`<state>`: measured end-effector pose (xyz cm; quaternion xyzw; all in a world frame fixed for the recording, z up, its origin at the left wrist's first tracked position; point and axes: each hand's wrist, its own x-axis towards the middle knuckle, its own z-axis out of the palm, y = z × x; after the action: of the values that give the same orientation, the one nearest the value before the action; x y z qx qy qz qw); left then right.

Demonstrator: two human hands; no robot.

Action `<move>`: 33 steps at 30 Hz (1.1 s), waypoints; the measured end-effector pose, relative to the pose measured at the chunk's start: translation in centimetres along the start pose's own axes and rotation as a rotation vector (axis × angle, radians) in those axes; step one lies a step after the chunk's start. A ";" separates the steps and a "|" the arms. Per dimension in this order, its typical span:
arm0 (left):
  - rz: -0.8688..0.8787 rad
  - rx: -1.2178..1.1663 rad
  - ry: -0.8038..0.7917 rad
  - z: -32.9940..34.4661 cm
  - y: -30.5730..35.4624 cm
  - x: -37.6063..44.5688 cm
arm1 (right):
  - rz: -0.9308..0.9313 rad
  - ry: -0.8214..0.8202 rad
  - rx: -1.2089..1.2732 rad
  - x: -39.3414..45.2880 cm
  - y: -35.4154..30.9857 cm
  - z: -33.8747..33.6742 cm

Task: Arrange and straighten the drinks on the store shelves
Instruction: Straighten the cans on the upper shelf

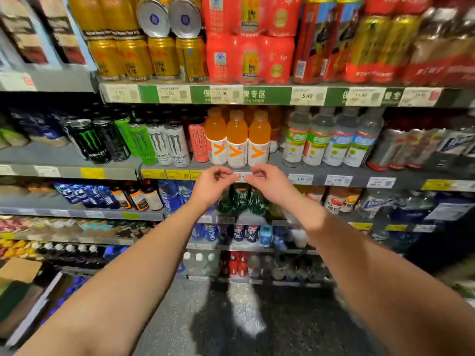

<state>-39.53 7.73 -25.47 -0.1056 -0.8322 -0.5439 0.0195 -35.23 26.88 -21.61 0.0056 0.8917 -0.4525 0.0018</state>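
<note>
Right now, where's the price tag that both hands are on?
In the head view, the white price tag sits centre frame on the shelf edge, just below the three orange drink bottles, pinched between the left hand and right hand.

Both arms outstretched, left hand [213, 182] and right hand [270, 182] pinching.

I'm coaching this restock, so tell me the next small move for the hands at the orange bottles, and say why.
Probably press the price tag flat into the shelf rail, then let go. Both the left hand and right hand pinch its ends right below the orange bottles, which already stand upright in an even row, so the tag seems the only thing unsettled here.
</note>
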 end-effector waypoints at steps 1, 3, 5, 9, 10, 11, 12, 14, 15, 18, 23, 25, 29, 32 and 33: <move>0.024 -0.003 0.020 -0.5 1.3 -0.1 | -0.021 0.000 0.000 -0.2 -1.0 -0.7; 0.064 -0.008 0.059 -1.6 3.9 -0.2 | -0.070 0.005 0.007 -0.5 -3.2 -1.9; 0.102 0.000 0.086 -3.0 6.4 -0.1 | -0.123 0.024 0.017 -0.6 -5.4 -3.1; 0.163 0.019 0.134 -6.2 10.8 0.6 | -0.212 0.057 -0.034 -0.1 -9.9 -5.3; 0.177 0.030 0.147 -7.0 11.8 0.8 | -0.230 0.065 -0.038 0.1 -11.0 -5.9; 0.191 0.039 0.162 -7.9 12.9 1.1 | -0.249 0.073 -0.035 0.3 -12.1 -6.4; 0.201 0.048 0.173 -8.7 13.8 1.3 | -0.268 0.080 -0.033 0.5 -13.2 -6.9; 0.216 0.073 0.186 -10.4 15.7 1.8 | -0.311 0.099 -0.040 1.0 -15.2 -7.8; 0.230 0.090 0.194 -11.2 16.5 2.1 | -0.338 0.114 -0.053 1.3 -16.1 -8.1; 0.293 0.125 0.209 -13.5 18.7 2.9 | -0.407 0.154 -0.084 2.2 -18.7 -8.8; 0.324 0.166 0.230 -17.1 21.0 4.8 | -0.510 0.197 -0.117 4.0 -22.3 -9.1; 0.345 0.177 0.231 -19.3 21.5 6.1 | -0.548 0.194 -0.151 5.2 -24.1 -9.1; 0.411 0.262 0.231 -23.6 22.7 9.5 | -0.616 0.222 -0.207 8.6 -27.7 -9.3; 0.427 0.288 0.199 -26.2 23.4 12.4 | -0.609 0.244 -0.270 11.7 -30.2 -9.4; 0.442 0.295 0.192 -26.9 23.5 13.4 | -0.600 0.253 -0.300 12.7 -30.9 -9.3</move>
<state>-50.25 -5.61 8.72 -0.2286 -0.8535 -0.4070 0.2315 -48.28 16.30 8.73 -0.2010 0.9034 -0.2924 -0.2407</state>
